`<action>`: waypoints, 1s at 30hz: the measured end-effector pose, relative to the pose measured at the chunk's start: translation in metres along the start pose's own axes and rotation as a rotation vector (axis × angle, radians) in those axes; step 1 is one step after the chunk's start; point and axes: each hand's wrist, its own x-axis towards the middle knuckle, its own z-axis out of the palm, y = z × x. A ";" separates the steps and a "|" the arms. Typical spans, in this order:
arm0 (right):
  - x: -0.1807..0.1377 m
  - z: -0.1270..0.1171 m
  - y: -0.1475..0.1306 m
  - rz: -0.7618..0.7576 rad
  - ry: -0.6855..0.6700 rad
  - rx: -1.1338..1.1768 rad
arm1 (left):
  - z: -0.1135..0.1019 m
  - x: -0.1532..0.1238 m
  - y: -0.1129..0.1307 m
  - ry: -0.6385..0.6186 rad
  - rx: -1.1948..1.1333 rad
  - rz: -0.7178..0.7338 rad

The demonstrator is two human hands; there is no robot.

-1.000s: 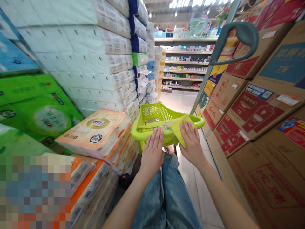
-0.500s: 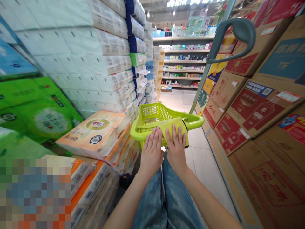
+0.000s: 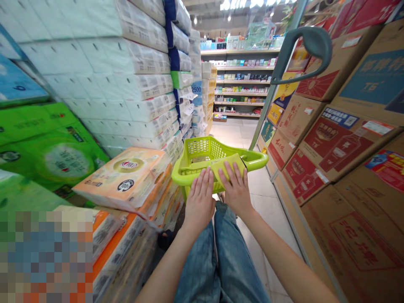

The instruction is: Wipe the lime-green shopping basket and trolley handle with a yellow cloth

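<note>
Head view, the only one: your yellow cloth (image 3: 232,158) looks light, thin and soft, so it should fold and bunch easily, nothing fragile about it; the dark trim at its right edge looks like a good spot to pinch, or press flat from above. The green basket (image 3: 182,180) under it reads as stiff moulded plastic, probably smooth enough for cloth and fingers to slide; its thick near rim seems the sturdiest hold. Cloth lies draped over that near rim, middle to right of middle, short of the bare right corner. Your right hand (image 3: 237,191) is directly on it, fingers long, slightly spread, laid flat, not curled round anything. Your left hand (image 3: 200,200) is just beside, fingers straight and together, tips over the near rim at the cloth's left end; whether they touch cloth or only rim, can't tell. Can't tell either if your right thumb pinches from below. Grey handle (image 3: 322,40) stands above the basket's right side, well apart from both hands.
</note>
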 end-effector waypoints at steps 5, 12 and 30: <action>-0.007 0.001 0.026 0.161 0.125 0.063 | -0.002 0.001 0.000 -0.001 -0.011 0.002; -0.008 0.007 -0.003 0.306 0.138 0.166 | -0.001 -0.001 -0.001 -0.002 -0.021 0.003; -0.010 0.007 0.002 0.353 0.155 0.157 | -0.004 0.000 -0.001 0.004 -0.025 0.004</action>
